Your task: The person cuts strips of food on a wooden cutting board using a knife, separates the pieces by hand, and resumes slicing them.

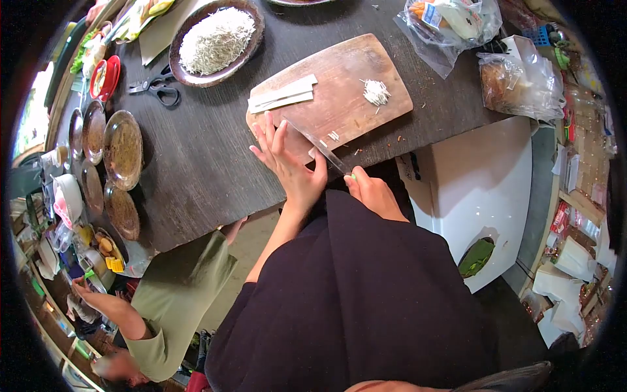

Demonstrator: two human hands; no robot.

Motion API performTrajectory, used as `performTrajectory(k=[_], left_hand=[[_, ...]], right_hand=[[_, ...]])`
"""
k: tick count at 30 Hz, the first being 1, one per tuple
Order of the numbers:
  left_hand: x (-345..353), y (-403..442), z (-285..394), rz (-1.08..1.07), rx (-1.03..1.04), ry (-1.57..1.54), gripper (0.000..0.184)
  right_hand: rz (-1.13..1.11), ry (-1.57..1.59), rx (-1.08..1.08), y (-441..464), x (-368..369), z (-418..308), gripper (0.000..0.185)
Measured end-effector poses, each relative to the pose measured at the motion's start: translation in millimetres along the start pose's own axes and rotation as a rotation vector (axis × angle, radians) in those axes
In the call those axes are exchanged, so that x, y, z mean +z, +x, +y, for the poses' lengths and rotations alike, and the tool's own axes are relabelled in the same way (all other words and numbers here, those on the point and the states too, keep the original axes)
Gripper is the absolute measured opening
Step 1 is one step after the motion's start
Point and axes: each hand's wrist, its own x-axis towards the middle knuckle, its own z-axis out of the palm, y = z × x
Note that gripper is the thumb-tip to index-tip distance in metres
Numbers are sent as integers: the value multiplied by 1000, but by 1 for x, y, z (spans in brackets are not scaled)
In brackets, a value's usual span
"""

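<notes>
My right hand (pixel 373 194) is closed round the handle of a knife (pixel 320 145), whose blade points up and left over the near edge of a wooden cutting board (pixel 346 72). Beside the blade, my left hand (pixel 294 163) has its fingers apart and holds nothing that I can make out. Pale flat strips (pixel 282 95) lie on the board's left part, just beyond my left fingertips. A small heap of thin white shreds (pixel 375 93) sits at the board's right, with a few short pieces (pixel 333 136) near the blade.
A bowl of white shreds (pixel 217 40) and black scissors (pixel 159 86) are beyond the board at the left. Brown plates (pixel 123 150) line the table's left end. Plastic bags (pixel 519 81) lie at the right. Another person (pixel 160 313) is at the lower left.
</notes>
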Motion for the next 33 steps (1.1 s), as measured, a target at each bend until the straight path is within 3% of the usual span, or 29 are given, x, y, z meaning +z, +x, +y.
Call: performTrajectory(k=[33], left_hand=[[-1,-1,1,4,3,-18,81]], right_hand=[[57,-2,-56,3,10,12,32]])
